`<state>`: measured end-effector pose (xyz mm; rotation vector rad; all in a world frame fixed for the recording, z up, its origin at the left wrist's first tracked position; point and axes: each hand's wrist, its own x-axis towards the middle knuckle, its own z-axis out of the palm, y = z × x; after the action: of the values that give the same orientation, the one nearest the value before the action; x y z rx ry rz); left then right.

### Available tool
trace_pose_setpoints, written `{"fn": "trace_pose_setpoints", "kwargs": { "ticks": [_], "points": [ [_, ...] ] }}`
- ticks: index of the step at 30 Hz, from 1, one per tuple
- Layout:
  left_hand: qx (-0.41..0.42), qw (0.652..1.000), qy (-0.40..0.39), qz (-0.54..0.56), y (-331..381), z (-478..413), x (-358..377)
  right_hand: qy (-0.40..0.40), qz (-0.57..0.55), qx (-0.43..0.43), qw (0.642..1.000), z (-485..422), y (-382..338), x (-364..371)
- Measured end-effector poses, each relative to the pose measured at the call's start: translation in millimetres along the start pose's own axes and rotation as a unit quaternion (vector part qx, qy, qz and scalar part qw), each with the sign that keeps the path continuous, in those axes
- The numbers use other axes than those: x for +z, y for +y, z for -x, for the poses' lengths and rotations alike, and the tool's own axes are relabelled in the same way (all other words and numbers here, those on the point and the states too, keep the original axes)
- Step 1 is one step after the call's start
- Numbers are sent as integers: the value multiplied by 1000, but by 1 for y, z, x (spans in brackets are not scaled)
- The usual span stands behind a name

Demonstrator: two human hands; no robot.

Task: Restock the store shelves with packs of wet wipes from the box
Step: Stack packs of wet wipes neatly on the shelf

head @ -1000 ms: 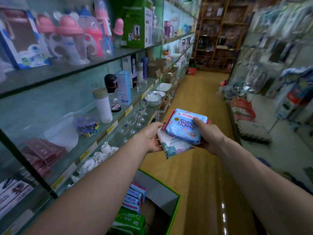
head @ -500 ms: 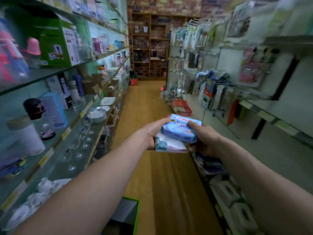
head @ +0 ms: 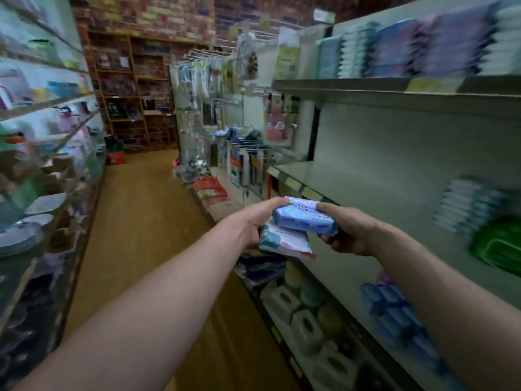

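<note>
My left hand [head: 253,224]: curled around the left ends of two stacked packs, thumb on top of the upper one, fingers hidden below.
My right hand [head: 349,232]: clamped on the right end of the blue pack [head: 306,220], thumb on top and fingers curled under it.
Blue pack: on top, flat, printed face up. Its long axis runs from hand to hand, dipping a little toward my right.
White and teal pack [head: 284,241]: directly beneath and touching the blue one, with its near edge sticking out toward me.
Where they are: held out in front of me, in the air just off the front edge of the middle shelf [head: 366,187] on my right.
On that shelf: a blurred stack of packs [head: 465,204], with a green pack [head: 499,244] nearer me.
</note>
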<state>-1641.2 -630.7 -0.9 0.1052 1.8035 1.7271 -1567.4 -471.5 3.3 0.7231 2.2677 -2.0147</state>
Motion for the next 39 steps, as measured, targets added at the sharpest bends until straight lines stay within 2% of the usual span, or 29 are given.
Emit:
{"fn": "trace_pose_setpoints", "kwargs": {
  "ticks": [11, 20, 24, 30, 39],
  "points": [
    [11, 991, -127, -46, 18, -30, 214, 134, -31, -11, 990, 41, 36, -201],
    [-5, 973, -206, -100, 15, -40, 341, 220, -76, -6, 973, 86, 69, -304],
    [1, 968, -212, -134, 9, -51, 385, 269, -96, -9, 958, 104, 81, -337],
    [13, 956, -279, -94, 15, -61, 440, 354, -128, -13, 926, 114, 92, -376],
    [48, 953, -263, -144, 45, -102, 488, 455, -197, -16, 868, 102, 104, -434]
  ]
}}
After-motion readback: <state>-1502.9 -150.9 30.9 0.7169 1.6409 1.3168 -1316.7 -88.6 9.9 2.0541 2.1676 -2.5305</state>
